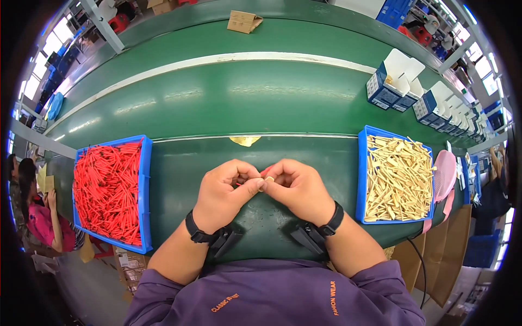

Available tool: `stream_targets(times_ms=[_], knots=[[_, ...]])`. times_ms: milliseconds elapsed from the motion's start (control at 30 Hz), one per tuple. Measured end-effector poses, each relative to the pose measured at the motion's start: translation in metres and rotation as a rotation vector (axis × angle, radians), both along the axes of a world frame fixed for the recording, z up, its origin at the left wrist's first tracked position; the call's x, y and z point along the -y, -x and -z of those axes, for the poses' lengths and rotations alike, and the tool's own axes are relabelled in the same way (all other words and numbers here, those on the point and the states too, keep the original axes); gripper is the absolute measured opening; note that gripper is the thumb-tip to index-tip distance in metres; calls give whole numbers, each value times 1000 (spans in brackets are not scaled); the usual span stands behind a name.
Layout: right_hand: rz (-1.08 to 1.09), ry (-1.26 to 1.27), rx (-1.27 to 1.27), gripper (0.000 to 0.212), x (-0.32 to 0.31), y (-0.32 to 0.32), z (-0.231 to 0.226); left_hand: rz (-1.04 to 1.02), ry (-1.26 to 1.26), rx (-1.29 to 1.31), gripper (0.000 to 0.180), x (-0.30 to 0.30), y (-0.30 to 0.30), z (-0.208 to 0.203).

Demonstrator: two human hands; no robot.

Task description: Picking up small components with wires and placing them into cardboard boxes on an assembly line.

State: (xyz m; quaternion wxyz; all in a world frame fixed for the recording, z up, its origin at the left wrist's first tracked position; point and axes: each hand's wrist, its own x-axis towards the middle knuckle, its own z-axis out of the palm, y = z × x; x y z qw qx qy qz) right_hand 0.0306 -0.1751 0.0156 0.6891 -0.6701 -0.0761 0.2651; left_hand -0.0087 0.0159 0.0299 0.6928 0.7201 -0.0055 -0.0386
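Over the middle of the green bench, my left hand (224, 191) and my right hand (302, 190) meet with fingertips pinched together. Between them sits a small cream piece (269, 179), partly covered by my thumbs. A bit of a thin red stick (265, 171) shows beside my right fingers; the rest is hidden. Left of my hands stands a blue tray (145, 190) heaped with red sticks (109, 190) that have dark ends. A second blue tray (361, 179) on the right holds a pile of slim cream pieces (399, 182).
White-and-blue open cartons (394, 87) line the far right of the bench (255, 114). A yellowish scrap (244, 141) lies beyond my hands, and a folded cardboard piece (244, 22) farther back. A pink handheld fan-shaped object (445, 174) borders the right tray. Another person (51, 223) sits at far left.
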Motion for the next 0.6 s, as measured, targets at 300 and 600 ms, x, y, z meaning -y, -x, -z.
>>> stream_targets(times_ms=[300,600], knots=[[-33,133,672,11,3,-10,-6,147,248,-95,14,-17,8,-8],[-85,74,228,11,-5,5,-6,24,-185,338,10,-9,-2,16]])
